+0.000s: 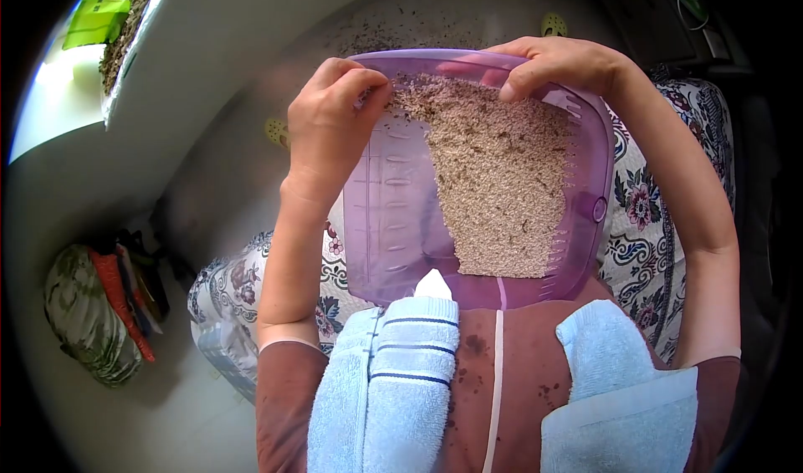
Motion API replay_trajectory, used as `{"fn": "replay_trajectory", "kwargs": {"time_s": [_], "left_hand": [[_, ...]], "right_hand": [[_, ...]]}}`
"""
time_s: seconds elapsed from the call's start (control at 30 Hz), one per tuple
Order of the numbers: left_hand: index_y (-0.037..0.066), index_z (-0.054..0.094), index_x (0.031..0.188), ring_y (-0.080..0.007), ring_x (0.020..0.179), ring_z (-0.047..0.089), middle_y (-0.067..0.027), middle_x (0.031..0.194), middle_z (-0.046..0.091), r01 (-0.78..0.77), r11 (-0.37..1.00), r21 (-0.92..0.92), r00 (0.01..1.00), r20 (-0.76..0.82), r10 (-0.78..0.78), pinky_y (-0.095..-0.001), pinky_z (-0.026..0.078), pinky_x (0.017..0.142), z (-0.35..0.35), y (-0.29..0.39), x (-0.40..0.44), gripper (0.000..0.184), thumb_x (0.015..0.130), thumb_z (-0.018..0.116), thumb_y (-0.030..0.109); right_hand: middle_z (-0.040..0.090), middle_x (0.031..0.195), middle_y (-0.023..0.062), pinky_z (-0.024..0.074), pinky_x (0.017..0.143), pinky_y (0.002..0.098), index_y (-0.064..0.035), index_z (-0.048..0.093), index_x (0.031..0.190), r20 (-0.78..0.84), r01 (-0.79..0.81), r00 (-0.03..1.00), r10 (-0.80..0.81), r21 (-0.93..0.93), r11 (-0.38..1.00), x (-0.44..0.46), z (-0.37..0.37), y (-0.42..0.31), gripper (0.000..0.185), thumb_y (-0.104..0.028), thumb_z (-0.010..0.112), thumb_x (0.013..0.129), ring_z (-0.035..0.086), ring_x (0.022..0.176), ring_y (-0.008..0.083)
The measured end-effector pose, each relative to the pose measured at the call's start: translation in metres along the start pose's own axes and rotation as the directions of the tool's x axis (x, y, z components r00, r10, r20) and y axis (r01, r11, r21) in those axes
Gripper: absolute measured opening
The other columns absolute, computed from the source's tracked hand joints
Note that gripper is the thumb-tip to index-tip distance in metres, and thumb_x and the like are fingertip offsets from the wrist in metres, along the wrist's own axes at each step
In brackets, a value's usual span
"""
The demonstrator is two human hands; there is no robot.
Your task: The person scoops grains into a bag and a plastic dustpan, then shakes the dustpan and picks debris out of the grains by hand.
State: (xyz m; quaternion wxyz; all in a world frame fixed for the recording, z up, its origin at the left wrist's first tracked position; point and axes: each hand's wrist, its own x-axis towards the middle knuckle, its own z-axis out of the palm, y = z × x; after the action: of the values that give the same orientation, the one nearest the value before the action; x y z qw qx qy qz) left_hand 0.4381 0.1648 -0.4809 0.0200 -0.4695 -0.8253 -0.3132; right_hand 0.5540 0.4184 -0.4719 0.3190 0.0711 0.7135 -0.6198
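Observation:
A translucent purple plastic tray (385, 222) rests tilted on my lap against my body. Pale small grains (502, 189), mixed with dark specks, cover its middle and right part. My right hand (560, 61) grips the far rim at the right, thumb inside near the grains and fingers over the edge. At the far left corner, my left hand (339, 109) is closed in a pinch beside the thin upper edge of the grains. Whatever its fingertips hold is hidden or too small to make out.
Dark bits (401, 34) lie scattered on the floor beyond the tray. A light blue towel (410, 381) hangs over my front. Yellow-green clogs (553, 25) show on the floor. At left stand a camouflage bag (88, 314) and, higher up, a green packet (96, 20).

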Motion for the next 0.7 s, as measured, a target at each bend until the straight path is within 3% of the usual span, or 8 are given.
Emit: {"fn": "replay_trajectory", "kwargs": {"time_s": [0.03,0.13,0.2,0.3,0.4,0.5,0.7], "left_hand": [[0.005,0.071,0.088,-0.0104,0.067,0.063,-0.0032,0.087,0.065,0.017,0.999,-0.036,1.000,0.000,-0.017,-0.0228,0.052,0.060,-0.001,-0.002,0.000,0.008,0.080,0.073,0.005],[0.003,0.071,0.091,-0.0084,0.069,0.062,-0.0024,0.087,0.066,0.101,0.980,-0.174,0.995,0.022,-0.099,-0.0209,0.052,0.063,-0.006,-0.008,-0.002,0.010,0.082,0.072,0.005],[0.002,0.071,0.096,-0.0071,0.071,0.061,-0.0015,0.087,0.066,0.200,0.931,-0.305,0.980,0.070,-0.188,-0.0202,0.051,0.065,-0.010,-0.015,-0.004,0.013,0.083,0.071,0.005],[0.005,0.071,0.101,-0.0118,0.075,0.065,-0.0057,0.093,0.067,0.462,0.684,-0.564,0.885,0.245,-0.395,-0.0222,0.053,0.068,-0.015,-0.024,-0.007,0.018,0.083,0.071,0.007],[0.008,0.072,0.105,-0.0129,0.080,0.064,-0.0061,0.099,0.066,0.296,0.839,-0.457,0.955,0.147,-0.257,-0.0238,0.053,0.069,-0.020,-0.024,-0.009,0.023,0.082,0.071,0.006],[0.010,0.071,0.109,-0.0093,0.085,0.061,-0.0048,0.105,0.062,0.019,0.975,-0.220,0.992,0.124,0.009,-0.0219,0.053,0.067,-0.022,-0.018,-0.007,0.027,0.083,0.070,0.003],[0.010,0.074,0.101,-0.0104,0.080,0.062,-0.0015,0.099,0.064,0.067,0.982,-0.178,0.986,0.160,-0.038,-0.0217,0.052,0.067,-0.019,-0.023,-0.004,0.020,0.083,0.069,0.002]], "right_hand": [[0.060,0.119,0.0092,0.0425,0.090,0.0262,-0.0143,0.050,0.140,0.009,0.010,1.000,-0.010,0.009,1.000,0.000,0.000,-0.001,0.074,-0.027,0.063,0.069,0.052,0.105,0.0158],[0.066,0.107,0.0057,0.0506,0.071,0.0240,-0.0153,0.055,0.136,-0.063,0.030,0.998,-0.030,-0.002,1.000,0.001,-0.001,0.007,0.067,-0.034,0.067,0.073,0.062,0.082,0.0097],[0.066,0.107,0.0066,0.0506,0.071,0.0240,-0.0142,0.055,0.135,-0.068,0.031,0.997,-0.031,-0.003,1.000,0.001,-0.001,0.006,0.067,-0.034,0.067,0.073,0.063,0.083,0.0104],[0.066,0.107,0.0078,0.0509,0.072,0.0245,-0.0119,0.055,0.135,-0.071,0.048,0.996,-0.049,-0.006,0.999,0.001,-0.001,0.006,0.067,-0.034,0.068,0.072,0.063,0.083,0.0118],[0.067,0.105,0.0085,0.0514,0.073,0.0255,-0.0096,0.055,0.134,-0.088,0.050,0.995,-0.050,-0.004,0.999,0.001,0.000,0.007,0.068,-0.034,0.068,0.072,0.064,0.084,0.0134],[0.067,0.104,0.0086,0.0516,0.073,0.0257,-0.0084,0.055,0.134,-0.093,0.044,0.995,-0.042,0.012,0.999,0.001,0.001,0.007,0.069,-0.035,0.068,0.071,0.064,0.084,0.0142],[0.067,0.101,0.0078,0.0513,0.073,0.0236,-0.0083,0.055,0.134,-0.088,0.050,0.995,-0.050,-0.007,0.999,0.003,0.001,0.007,0.067,-0.033,0.068,0.072,0.064,0.083,0.0128]]}}
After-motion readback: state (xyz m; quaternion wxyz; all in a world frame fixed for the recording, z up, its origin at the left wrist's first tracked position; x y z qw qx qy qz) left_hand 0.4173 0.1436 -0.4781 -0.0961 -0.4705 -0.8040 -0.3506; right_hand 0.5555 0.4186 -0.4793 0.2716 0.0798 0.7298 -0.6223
